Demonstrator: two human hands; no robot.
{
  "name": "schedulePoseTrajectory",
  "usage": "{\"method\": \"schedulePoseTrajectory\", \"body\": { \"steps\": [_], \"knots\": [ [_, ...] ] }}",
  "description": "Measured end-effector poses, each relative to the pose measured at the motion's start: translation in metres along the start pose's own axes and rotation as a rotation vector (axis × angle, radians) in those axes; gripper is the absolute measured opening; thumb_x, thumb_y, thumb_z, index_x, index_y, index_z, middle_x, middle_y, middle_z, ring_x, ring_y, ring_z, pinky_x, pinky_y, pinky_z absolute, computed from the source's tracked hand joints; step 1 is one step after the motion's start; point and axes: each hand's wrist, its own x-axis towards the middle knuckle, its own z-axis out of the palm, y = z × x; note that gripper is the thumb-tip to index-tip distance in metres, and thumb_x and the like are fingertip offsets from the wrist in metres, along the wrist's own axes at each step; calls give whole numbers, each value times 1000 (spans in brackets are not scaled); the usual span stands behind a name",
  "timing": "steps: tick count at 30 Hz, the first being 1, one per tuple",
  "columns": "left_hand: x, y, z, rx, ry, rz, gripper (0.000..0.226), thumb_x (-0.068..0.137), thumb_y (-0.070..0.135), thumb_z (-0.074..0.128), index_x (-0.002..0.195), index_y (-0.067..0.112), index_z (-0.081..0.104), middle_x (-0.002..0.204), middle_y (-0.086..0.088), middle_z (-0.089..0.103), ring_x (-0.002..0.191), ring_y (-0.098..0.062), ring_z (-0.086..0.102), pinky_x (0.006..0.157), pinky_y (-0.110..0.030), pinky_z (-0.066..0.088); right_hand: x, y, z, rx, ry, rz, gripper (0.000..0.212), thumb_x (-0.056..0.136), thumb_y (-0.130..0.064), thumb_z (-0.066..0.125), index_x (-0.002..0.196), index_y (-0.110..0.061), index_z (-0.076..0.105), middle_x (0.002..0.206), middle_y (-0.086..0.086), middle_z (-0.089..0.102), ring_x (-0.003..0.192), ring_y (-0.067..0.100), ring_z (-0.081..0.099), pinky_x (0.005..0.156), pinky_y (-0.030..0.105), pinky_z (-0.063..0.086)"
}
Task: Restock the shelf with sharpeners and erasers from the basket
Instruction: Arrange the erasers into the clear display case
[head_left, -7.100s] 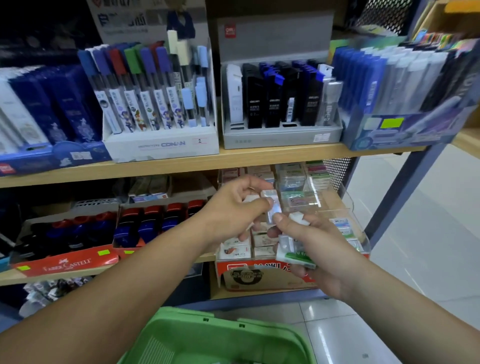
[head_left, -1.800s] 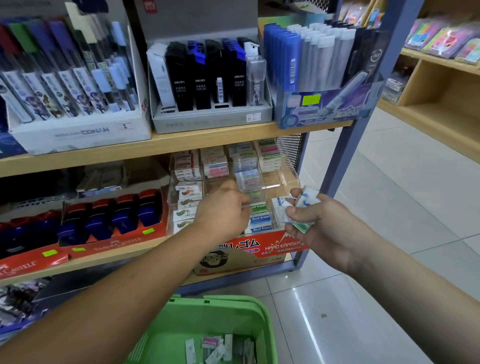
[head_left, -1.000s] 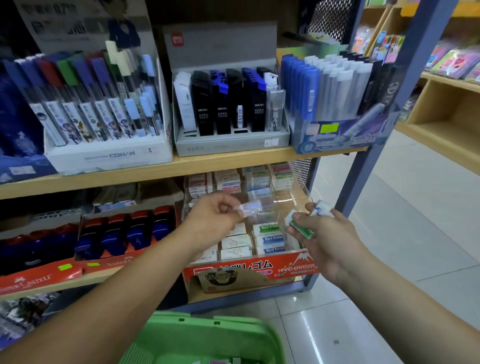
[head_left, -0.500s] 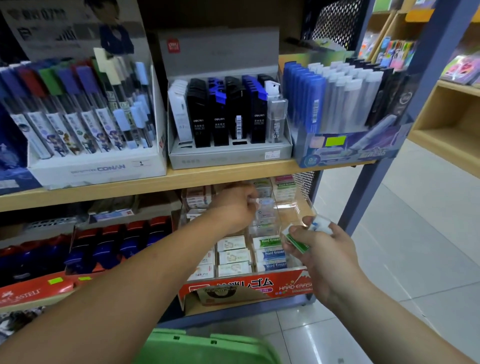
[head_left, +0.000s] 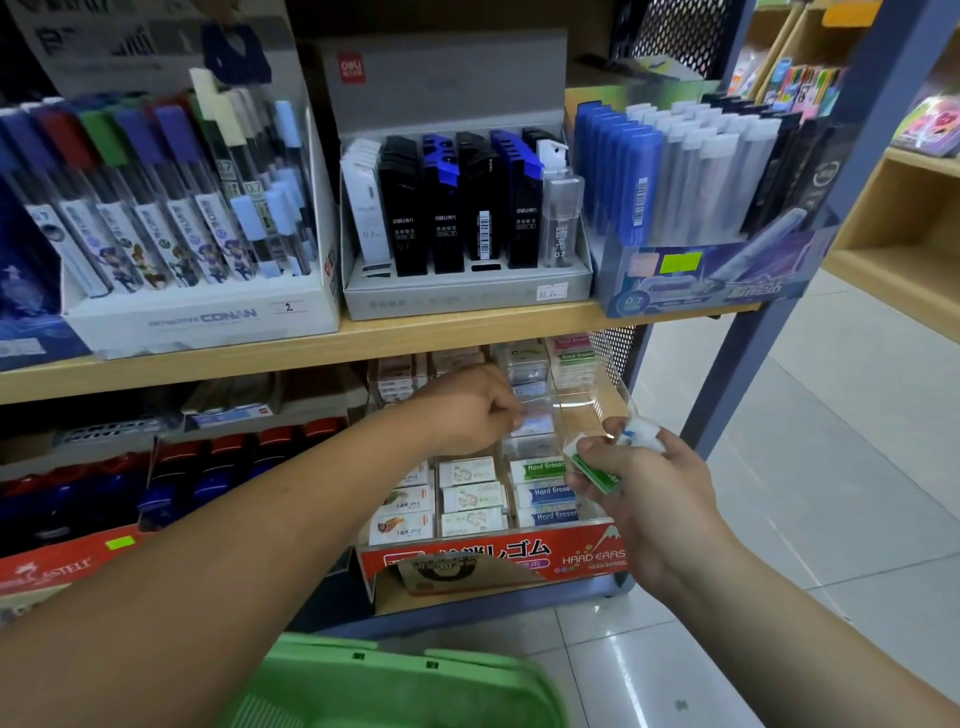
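Looking down from the head view, the person is standing at the shelf (head_left: 363, 340) with both hands working at a clear tiered rack (head_left: 587, 410) on the lower level. The right hand (head_left: 649, 488) is gripping a small bunch of erasers (head_left: 592, 470) just in front of the rack's right edge. Its thumb is pressing on a green-sleeved one, and a white-and-blue wrapped piece is showing above the fingers. They are looking light, small and firm enough to pinch, though the glossy wrap is probably making them slippery. Taking one by its long sides between thumb and forefinger seems the safest hold. The left hand (head_left: 467, 410) is reaching into the rack's middle column with fingers curled tight. Whether it is pinching anything I cannot tell, since the knuckles are hiding the fingertips. The green basket (head_left: 395, 680) is sitting low, beneath the forearms.
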Motion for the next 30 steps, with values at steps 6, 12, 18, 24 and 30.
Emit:
{"method": "schedulePoseTrajectory", "body": {
  "steps": [6, 12, 18, 24, 30],
  "knots": [
    [-13, 14, 5, -229, 272, -40, 10, 96, 21, 69, 101, 25, 77, 100, 15, 67, 97, -7, 65, 86, -21, 52, 4, 0, -3, 169, -149, 146, 25, 92, 4, 57, 112, -10, 67, 112, 19, 77, 105, 37, 74, 68, 39, 61],
    [-59, 43, 9, -605, 2, 44, 21, 93, 26, 76, 113, 22, 77, 97, 5, 74, 79, -1, 67, 69, -16, 54, 3, -2, -2, 279, -229, 215, 36, 90, -8, 44, 120, -1, 62, 109, 19, 75, 98, 33, 72, 84, 43, 59],
    [-62, 28, 8, -737, 121, -28, 23, 86, 10, 82, 105, 16, 71, 92, -4, 65, 79, -12, 60, 79, -29, 57, -3, 1, 5, -81, -64, 22, 22, 105, -7, 55, 116, -16, 71, 111, 12, 78, 102, 33, 77, 95, 50, 61],
    [-55, 12, 35, -513, 300, -90, 14, 91, 18, 76, 93, 29, 67, 77, 6, 54, 64, -9, 52, 69, -32, 53, 1, -4, -7, -216, 65, -95, 11, 102, -21, 67, 111, -27, 67, 104, 0, 78, 78, 25, 79, 59, 35, 64],
    [-57, 20, 45, -512, 187, -85, 13, 86, 24, 83, 84, 27, 71, 82, 0, 70, 71, -9, 64, 75, -40, 60, 1, -4, -13, -267, 57, -117, 14, 99, -19, 70, 97, -32, 65, 100, -1, 79, 83, 29, 78, 65, 36, 63]
  ]
}}
